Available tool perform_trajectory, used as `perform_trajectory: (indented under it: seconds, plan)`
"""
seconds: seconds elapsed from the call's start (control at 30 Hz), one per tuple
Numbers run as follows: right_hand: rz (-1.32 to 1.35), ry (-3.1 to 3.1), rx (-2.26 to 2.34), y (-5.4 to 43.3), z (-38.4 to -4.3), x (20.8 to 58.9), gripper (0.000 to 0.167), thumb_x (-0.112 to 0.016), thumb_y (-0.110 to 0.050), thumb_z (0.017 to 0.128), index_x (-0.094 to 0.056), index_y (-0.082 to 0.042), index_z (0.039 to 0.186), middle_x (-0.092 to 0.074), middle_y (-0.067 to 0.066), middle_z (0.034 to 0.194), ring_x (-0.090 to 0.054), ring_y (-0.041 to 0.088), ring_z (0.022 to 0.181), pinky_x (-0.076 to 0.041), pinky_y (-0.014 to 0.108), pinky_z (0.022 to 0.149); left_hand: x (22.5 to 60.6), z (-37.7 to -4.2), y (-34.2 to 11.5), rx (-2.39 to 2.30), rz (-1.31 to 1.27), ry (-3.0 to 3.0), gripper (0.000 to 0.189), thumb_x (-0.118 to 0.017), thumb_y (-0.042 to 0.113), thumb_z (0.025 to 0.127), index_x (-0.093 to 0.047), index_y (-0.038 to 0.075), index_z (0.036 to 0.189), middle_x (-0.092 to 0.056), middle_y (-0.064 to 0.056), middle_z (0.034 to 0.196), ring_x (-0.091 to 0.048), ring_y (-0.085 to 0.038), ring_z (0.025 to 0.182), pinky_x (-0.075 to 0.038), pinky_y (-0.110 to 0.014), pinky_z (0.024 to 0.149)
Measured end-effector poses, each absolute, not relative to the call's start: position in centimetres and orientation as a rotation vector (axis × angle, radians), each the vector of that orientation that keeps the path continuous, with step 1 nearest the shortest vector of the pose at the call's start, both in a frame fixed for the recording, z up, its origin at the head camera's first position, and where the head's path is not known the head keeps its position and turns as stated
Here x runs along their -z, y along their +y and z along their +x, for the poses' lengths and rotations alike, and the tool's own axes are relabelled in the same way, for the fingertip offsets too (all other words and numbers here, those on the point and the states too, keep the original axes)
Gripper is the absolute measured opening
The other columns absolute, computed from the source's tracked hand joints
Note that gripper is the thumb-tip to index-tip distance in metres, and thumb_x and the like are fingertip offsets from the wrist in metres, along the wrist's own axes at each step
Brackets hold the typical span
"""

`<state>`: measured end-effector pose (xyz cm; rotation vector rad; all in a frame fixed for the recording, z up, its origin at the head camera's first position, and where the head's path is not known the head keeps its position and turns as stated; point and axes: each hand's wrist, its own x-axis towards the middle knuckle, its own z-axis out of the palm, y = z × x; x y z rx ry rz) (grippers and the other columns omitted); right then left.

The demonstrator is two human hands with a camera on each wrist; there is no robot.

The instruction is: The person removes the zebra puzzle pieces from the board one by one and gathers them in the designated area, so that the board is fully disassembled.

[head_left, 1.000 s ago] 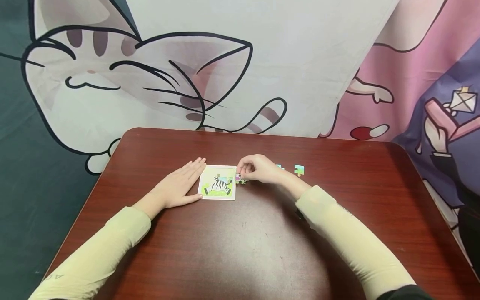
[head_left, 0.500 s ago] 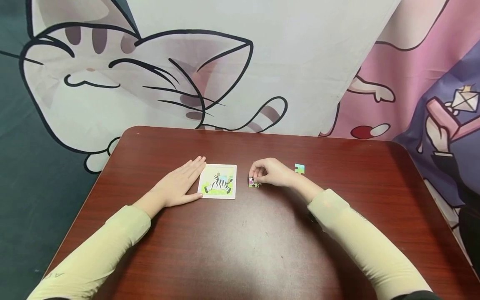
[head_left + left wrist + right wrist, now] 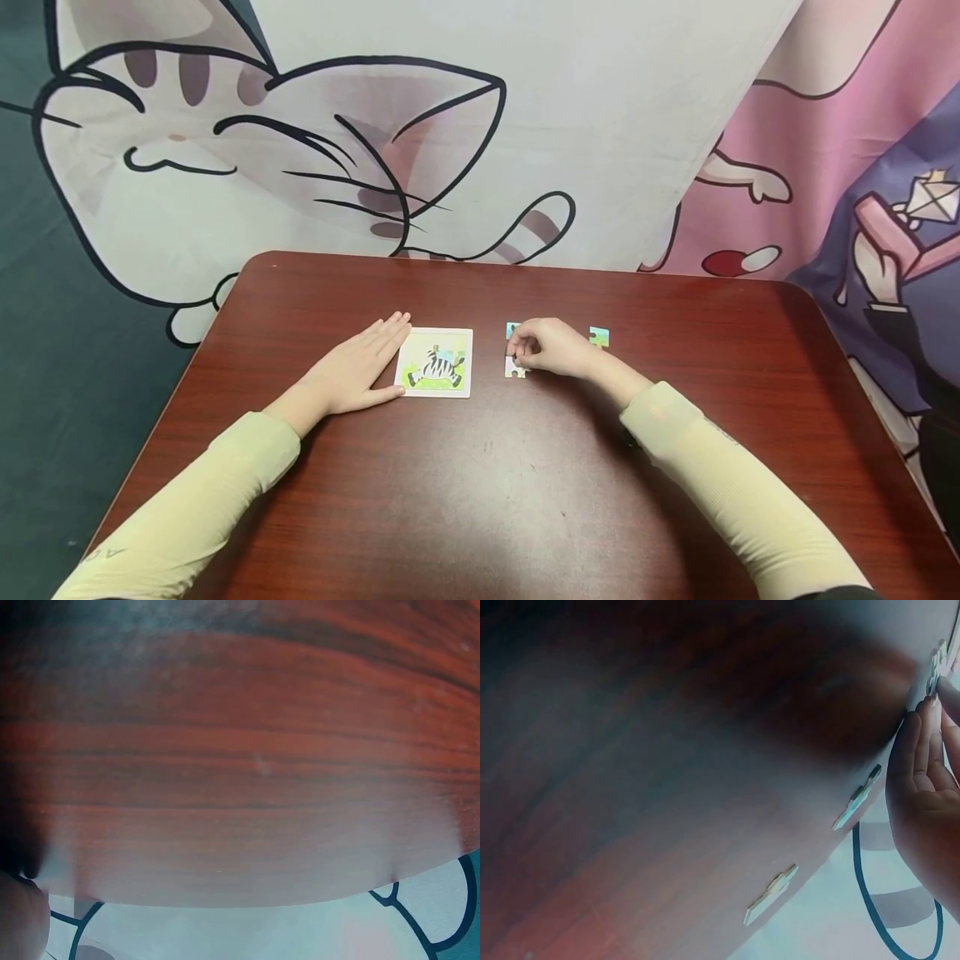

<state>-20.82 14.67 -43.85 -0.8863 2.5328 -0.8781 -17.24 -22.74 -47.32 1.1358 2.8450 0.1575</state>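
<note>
My left hand (image 3: 348, 371) lies flat on the table with its fingers straight, its fingertips and thumb at the left edge of a white-framed zebra puzzle board (image 3: 467, 367). Right of the board, my right hand (image 3: 553, 346) has curled fingers, and its thumb and fingertips pinch a small whitish puzzle piece (image 3: 514, 368) low at the tabletop. The right wrist view also shows a piece (image 3: 936, 669) at those fingertips. Another piece (image 3: 512, 329) with blue on it lies just behind the fingers, partly covered. A blue and green piece (image 3: 599, 337) lies right of the hand.
Everything stands on a reddish-brown wooden table (image 3: 420, 483). Behind its far edge hangs a cloth (image 3: 622, 133) with a cartoon cat. Two loose puzzle pieces, one nearer (image 3: 771, 895) and one farther (image 3: 856, 797), show in the right wrist view.
My right hand has moved right, away from the board, and slowed. The pink spot earlier seen at its fingertips is out of sight; a whitish piece shows there. My left hand has stayed put.
</note>
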Motion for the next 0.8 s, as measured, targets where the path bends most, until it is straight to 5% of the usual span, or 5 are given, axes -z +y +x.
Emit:
perform_trajectory:
  seconds: [0.8]
  plan:
    - [-0.981,2.626,0.829,15.10,-20.52,44.42,0.008,-0.075,-0.004,0.091,-0.075,-0.012,0.092,-0.066,0.000,0.086,-0.063,0.010,0.079,-0.055,0.023,0.075,47.38,-17.32,-22.72,-0.157,1.135,2.838,0.098,-0.059,0.058,0.101,-0.020,-0.003,0.168,-0.015,-0.018,0.178,-0.016,-0.032,0.167,-0.023,-0.048,0.136]
